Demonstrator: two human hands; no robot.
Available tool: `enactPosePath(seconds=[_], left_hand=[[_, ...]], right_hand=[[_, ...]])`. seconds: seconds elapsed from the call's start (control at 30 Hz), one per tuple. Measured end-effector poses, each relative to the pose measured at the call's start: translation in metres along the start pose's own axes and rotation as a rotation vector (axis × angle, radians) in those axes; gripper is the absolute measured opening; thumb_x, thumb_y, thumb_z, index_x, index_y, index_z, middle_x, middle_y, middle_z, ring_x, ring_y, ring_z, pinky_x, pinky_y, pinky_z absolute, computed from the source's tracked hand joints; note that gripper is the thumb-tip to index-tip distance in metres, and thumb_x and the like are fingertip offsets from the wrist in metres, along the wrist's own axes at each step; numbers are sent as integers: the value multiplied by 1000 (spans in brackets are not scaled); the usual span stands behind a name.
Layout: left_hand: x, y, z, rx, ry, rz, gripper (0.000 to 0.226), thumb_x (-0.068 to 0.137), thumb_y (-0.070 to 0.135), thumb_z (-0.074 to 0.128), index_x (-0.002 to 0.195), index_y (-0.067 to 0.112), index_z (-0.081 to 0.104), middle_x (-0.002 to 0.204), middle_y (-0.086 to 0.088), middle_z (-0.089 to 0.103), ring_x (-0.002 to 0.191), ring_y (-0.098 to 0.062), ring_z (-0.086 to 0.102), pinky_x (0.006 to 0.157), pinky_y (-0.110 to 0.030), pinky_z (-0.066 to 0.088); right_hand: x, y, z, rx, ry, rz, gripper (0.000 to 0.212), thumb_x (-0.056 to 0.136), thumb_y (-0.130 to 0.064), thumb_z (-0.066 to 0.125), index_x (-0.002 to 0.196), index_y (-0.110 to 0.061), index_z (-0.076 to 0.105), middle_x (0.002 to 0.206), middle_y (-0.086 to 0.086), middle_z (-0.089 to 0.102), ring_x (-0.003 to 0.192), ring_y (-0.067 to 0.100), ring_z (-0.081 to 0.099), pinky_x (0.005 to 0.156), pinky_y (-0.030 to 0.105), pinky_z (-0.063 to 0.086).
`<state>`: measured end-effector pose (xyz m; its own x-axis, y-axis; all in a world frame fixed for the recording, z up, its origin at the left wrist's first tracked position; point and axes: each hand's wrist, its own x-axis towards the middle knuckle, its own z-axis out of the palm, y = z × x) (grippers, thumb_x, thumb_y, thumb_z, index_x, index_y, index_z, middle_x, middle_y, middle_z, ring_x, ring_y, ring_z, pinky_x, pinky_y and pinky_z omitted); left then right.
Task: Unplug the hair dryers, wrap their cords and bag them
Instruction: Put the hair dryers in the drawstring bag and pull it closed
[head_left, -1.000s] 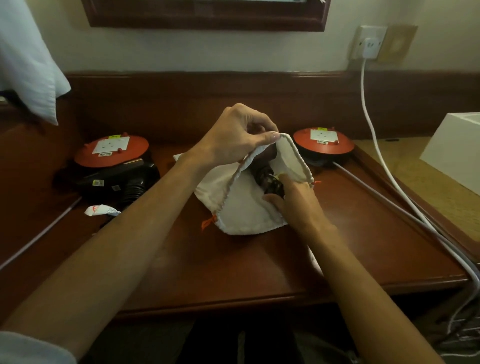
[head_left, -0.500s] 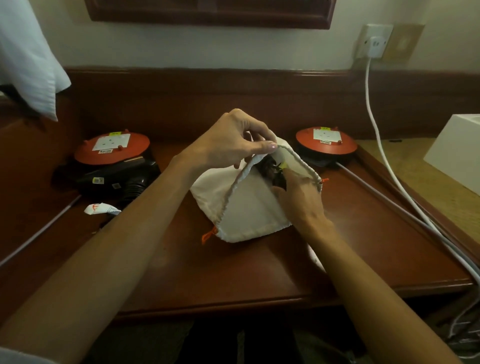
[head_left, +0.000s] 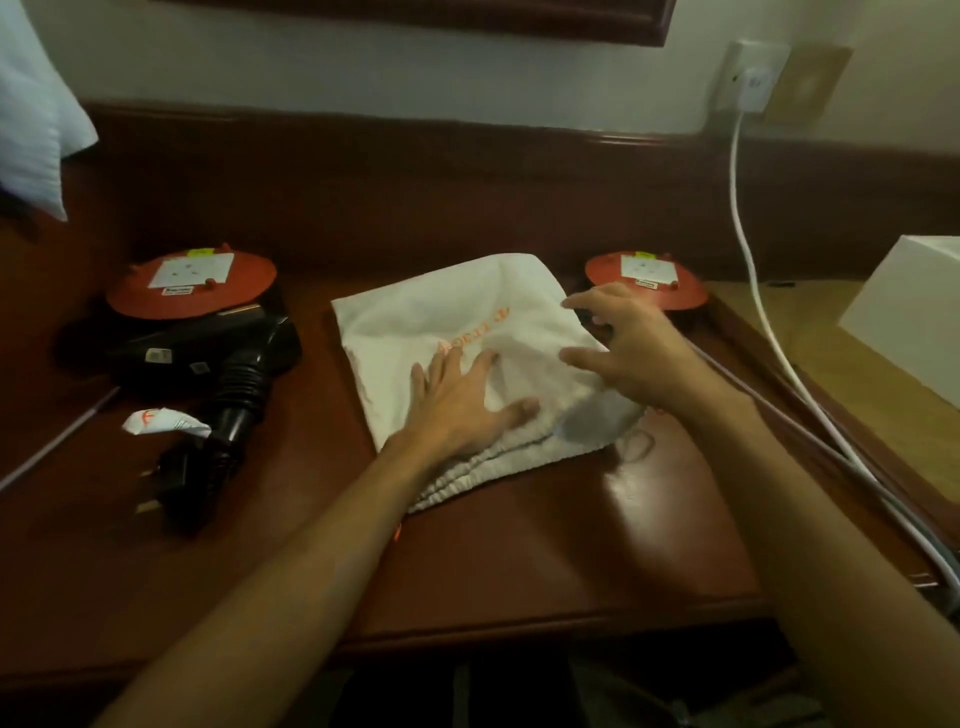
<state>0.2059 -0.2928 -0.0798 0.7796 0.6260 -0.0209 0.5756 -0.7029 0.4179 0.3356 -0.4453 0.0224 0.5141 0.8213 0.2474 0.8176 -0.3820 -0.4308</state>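
Both your grips are flat and spread on the white drawstring bag (head_left: 467, 332) mid-counter; the unbagged black hair dryer (head_left: 218, 358) lies at 9 o'clock, nearest your left hand (head_left: 457, 400), right hand (head_left: 628, 348) farther.

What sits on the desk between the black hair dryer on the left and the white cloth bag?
In the head view, only bare desk top separates the hair dryer from the bag; the left hand lies flat on the bag.
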Motion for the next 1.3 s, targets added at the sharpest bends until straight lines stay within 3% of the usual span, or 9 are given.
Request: enactPosePath(seconds=[0.07,0.2,0.4,0.6,0.77,0.9,1.03,1.17,1.3], left_hand=[[1,-6,3,75,-34,18,108,72,99,30,161,42,11,173,-9,-6,158,-31,-13,123,-59,-12],[4,-13,2,160,-56,46,108,70,101,23,161,46,9,172,-4,-12,158,-30,-18,123,-61,-12],[12,-18,5,242,-68,91,100,77,96,22,161,45,3,171,-2,-19,157,-30,-20,123,-61,-13],[10,-20,3,238,-62,15,101,74,98,21,159,50,-1,172,-6,-16,155,-36,-25,121,-62,-17],[11,-56,-30,165,-168,-21,116,62,103,39,159,53,2,171,-3,-18,155,-31,-26,122,-55,-20],[9,-75,-38,57,-206,44,126,47,108,43,156,58,10,172,5,-14,155,-21,-26,125,-52,-15],[13,-72,-33,130,-224,38,135,39,112,36,157,57,1,170,4,-22,153,-23,-30,124,-55,-15],[15,-73,-33,160,-259,35,139,35,113,33,156,58,-6,169,6,-27,152,-23,-33,124,-54,-17],[17,-76,-34,216,-270,71,131,43,113,30,155,58,-10,169,7,-27,153,-22,-31,125,-53,-16]], right_hand=[[14,7,20,-44,-125,25,68,85,-34,79,146,-28,48,148,-3,40,124,17,49,99,30,45],[25,16,46,-118,-216,44,71,89,-27,75,150,-31,38,153,4,36,124,28,53,101,41,50],[31,20,65,-185,-50,115,84,86,-47,74,152,-29,26,123,11,60,104,35,62,86,50,57],[26,12,80,-176,48,137,72,90,-53,66,149,-26,35,112,12,70,98,39,66,79,44,55],[2,-3,83,-292,34,183,63,101,-43,49,154,-25,21,136,12,55,103,37,64,71,38,41],[-10,-17,83,-324,33,161,59,96,-47,51,144,-16,37,165,10,15,135,34,42,94,46,45],[15,-28,69,-341,123,-105,51,102,-43,46,146,-17,45,159,6,38,148,28,29,117,48,26],[43,-35,85,-676,-190,-202,43,101,-30,47,141,-17,54,163,11,29,150,36,19,120,57,18],[46,-33,104,-990,-308,-169,60,101,-44,46,152,-14,39,168,15,2,152,46,0,111,68,25]])
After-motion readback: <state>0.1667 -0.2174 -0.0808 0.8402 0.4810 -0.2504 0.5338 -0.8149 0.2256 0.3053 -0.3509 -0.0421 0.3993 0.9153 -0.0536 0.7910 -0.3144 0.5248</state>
